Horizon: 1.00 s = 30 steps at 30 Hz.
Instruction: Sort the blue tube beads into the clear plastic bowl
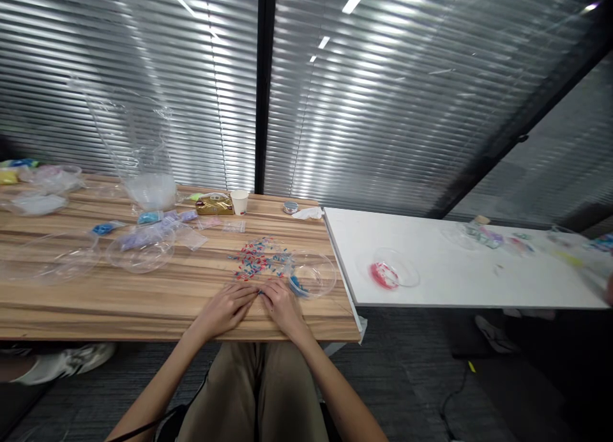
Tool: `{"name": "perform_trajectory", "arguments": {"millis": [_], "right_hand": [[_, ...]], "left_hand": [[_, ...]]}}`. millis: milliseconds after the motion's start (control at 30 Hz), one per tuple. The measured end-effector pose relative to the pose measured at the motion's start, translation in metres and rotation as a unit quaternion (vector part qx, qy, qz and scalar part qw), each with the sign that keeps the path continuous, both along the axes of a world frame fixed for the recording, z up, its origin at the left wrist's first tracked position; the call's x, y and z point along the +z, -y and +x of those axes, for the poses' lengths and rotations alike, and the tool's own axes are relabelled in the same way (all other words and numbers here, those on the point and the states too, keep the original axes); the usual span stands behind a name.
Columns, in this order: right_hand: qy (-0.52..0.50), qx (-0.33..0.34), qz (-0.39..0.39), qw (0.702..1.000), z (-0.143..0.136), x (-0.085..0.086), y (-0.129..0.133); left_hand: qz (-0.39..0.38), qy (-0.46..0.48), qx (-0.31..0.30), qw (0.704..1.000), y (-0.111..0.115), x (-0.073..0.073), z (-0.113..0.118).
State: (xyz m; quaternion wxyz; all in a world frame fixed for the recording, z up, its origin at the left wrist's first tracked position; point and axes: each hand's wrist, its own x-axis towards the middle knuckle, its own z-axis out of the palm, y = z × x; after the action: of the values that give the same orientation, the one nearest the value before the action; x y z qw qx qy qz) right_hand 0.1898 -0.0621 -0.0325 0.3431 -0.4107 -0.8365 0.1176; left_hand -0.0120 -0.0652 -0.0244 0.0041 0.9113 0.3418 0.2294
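Note:
My left hand (228,309) and my right hand (283,306) rest low over the wooden table's front part, fingertips nearly meeting. A small blue piece (261,293) shows between the fingertips, and the fingers of both hands are closed around it. Just beyond lies a loose scatter of small red and blue capsule-like pieces (258,258). Beside my right hand stands a clear round plastic bowl (320,274), with blue pieces (297,286) gathered at its left side. The exact shape of the pinched piece is too small to make out.
Clear lids or bowls (141,253) and small bags (151,217) lie left. Farther back stand a big clear bag (151,190), a gold tissue pack (214,204), a paper cup (240,202) and a small tin (290,207). A bowl with red pieces (384,274) sits on the adjoining white table (445,282).

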Motion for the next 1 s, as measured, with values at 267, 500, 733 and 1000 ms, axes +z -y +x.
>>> {"name": "perform_trajectory", "arguments": {"millis": [267, 500, 733, 1000], "right_hand": [[-0.006, -0.003, 0.003, 1.0, -0.0001, -0.0035, -0.0011], [-0.006, -0.001, 0.004, 1.0, 0.0001, -0.0001, 0.0001], [-0.007, -0.005, 0.0, 1.0, 0.0002, -0.0014, -0.0006], [-0.005, -0.006, -0.006, 1.0, 0.0003, 0.0038, 0.0013]], "left_hand": [[0.009, 0.003, -0.005, 1.0, -0.0009, -0.0006, -0.0003], [0.001, -0.01, -0.004, 1.0, -0.0009, -0.001, -0.0002], [-0.005, -0.01, -0.007, 1.0, -0.001, -0.0005, -0.0004], [-0.008, -0.017, -0.001, 1.0, -0.0011, -0.0005, -0.0002]]}}
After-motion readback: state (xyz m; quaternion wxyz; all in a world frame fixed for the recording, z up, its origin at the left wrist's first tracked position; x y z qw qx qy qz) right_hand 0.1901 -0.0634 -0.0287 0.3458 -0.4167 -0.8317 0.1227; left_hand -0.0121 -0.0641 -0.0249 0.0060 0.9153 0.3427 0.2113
